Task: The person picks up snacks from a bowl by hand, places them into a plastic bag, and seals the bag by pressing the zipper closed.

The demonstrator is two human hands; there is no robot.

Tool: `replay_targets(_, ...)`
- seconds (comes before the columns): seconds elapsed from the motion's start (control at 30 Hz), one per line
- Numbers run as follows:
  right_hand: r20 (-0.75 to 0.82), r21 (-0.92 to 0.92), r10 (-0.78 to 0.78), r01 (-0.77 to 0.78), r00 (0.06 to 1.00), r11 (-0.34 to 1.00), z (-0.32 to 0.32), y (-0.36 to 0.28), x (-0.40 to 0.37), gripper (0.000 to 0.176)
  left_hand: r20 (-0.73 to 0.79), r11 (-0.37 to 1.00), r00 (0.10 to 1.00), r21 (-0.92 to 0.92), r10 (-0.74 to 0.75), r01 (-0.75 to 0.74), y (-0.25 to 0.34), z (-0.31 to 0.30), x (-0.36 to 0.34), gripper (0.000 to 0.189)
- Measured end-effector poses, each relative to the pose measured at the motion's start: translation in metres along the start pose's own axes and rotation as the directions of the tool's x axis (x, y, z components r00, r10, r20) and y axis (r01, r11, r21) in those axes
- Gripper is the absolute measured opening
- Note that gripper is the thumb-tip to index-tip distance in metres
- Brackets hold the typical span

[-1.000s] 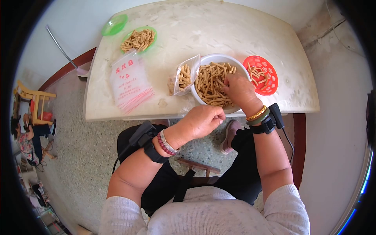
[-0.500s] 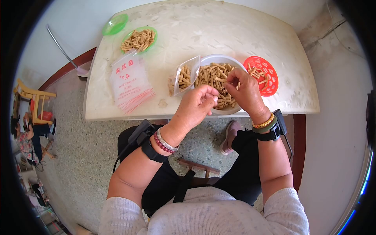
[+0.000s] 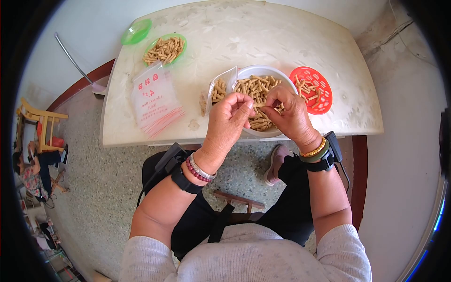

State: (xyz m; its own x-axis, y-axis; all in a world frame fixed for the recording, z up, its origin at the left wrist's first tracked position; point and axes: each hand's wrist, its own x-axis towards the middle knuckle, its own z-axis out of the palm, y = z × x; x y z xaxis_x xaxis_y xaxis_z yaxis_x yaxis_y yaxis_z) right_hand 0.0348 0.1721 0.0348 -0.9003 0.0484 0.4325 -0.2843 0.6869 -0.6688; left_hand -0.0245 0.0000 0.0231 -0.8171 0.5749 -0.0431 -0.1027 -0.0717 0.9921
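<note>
- the left hand (image 3: 229, 120) and the right hand (image 3: 292, 115) are meeting just above the near rim of the white bowl (image 3: 265, 67), which is sitting on the bench (image 3: 282, 33) close to its near edge.
- one snack stick (image 3: 260, 105) is lying between them, its long axis running from 9 to 3 o'clock, roughly level.
- the left fingers (image 3: 244, 107) are curling in and pinching the 9 o'clock end; the right fingers (image 3: 277, 101) are pinching the 3 o'clock end. neither hand is looking nearer than the other, since the stick is bridging the two.
- the rest of the sticks are heaped in the bowl, directly at 12 o'clock from the held one.
- a clear bag (image 3: 217, 91), part filled, is leaning against the bowl at 10 o'clock from the left hand.
- a red basket (image 3: 324, 101) with a few sticks is standing at 2 o'clock from the right hand, just beside the bowl.
</note>
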Motion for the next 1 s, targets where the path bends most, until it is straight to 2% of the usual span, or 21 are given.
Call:
replay_targets(0.07,-0.010,0.037,0.032,-0.031,0.999,0.999,-0.001,-0.006,0.000,0.019,-0.007,1.000,1.000,0.008,-0.009,0.009,0.000,0.000,0.000,0.013)
replay_targets(0.13,-0.018,0.075,0.063,-0.061,0.998,0.995,-0.001,-0.007,0.001,0.020,-0.029,0.996,0.999,-0.088,0.018,-0.020,0.000,0.000,0.000,0.011)
replay_targets(0.23,-0.034,0.145,0.147,-0.141,0.988,0.979,-0.006,-0.003,-0.002,0.021,-0.057,0.990,0.997,-0.129,0.057,-0.063,0.003,0.000,0.000,0.010)
replay_targets(0.33,0.044,0.108,0.205,-0.209,0.978,0.972,-0.009,0.002,-0.002,0.015,-0.070,0.981,0.996,-0.182,0.060,-0.072,0.006,0.003,-0.001,0.010)
replay_targets(0.37,0.071,0.184,0.252,-0.261,0.965,0.948,-0.008,0.003,-0.003,0.011,-0.070,0.981,0.996,-0.182,0.059,-0.071,0.006,0.003,-0.001,0.010)
replay_targets(0.43,0.101,0.256,0.295,-0.311,0.950,0.915,-0.009,0.003,-0.003,0.014,-0.069,0.989,0.995,-0.127,0.073,-0.081,0.005,0.005,-0.002,0.014)
replay_targets(0.5,0.107,0.437,0.270,-0.289,0.957,0.852,-0.010,0.000,-0.002,0.034,-0.059,0.991,0.995,-0.105,0.079,-0.085,0.005,0.005,-0.002,0.015)
replay_targets(0.53,0.107,0.437,0.270,-0.289,0.957,0.852,-0.010,-0.001,-0.002,0.034,-0.049,0.993,0.995,-0.082,0.085,-0.088,0.004,0.005,-0.002,0.016)
replay_targets(0.6,0.137,0.441,0.285,-0.316,0.949,0.840,-0.011,-0.003,-0.002,0.049,-0.047,0.991,0.992,-0.059,0.116,-0.119,0.001,0.006,-0.002,0.017)
replay_targets(0.67,0.138,0.408,0.300,-0.331,0.944,0.851,-0.012,-0.004,-0.003,0.049,-0.045,0.988,0.988,-0.036,0.149,-0.150,0.000,0.007,-0.002,0.017)
replay_targets(0.73,0.139,0.376,0.315,-0.344,0.939,0.860,-0.012,-0.004,-0.003,0.049,-0.035,0.981,0.983,0.081,0.179,-0.176,0.000,0.007,-0.002,0.018)
replay_targets(0.83,0.134,0.338,0.320,-0.347,0.938,0.875,-0.012,-0.001,-0.004,0.044,0.003,0.979,0.984,0.105,0.177,-0.176,-0.002,0.007,-0.003,0.021)
replay_targets(0.9,0.181,0.285,0.318,-0.359,0.931,0.889,-0.013,0.002,-0.004,0.033,0.013,0.973,0.980,0.123,0.196,-0.196,-0.002,0.008,-0.004,0.024)
replay_targets(0.93,0.180,0.286,0.319,-0.359,0.931,0.888,-0.013,0.002,-0.005,0.033,0.023,0.966,0.976,0.142,0.215,-0.216,-0.002,0.009,-0.004,0.026)
replay_targets(1.0,0.131,0.226,0.307,-0.330,0.943,0.917,-0.012,0.002,-0.005,0.020,0.015,0.968,0.976,0.130,0.215,-0.215,-0.004,0.010,-0.003,0.027)
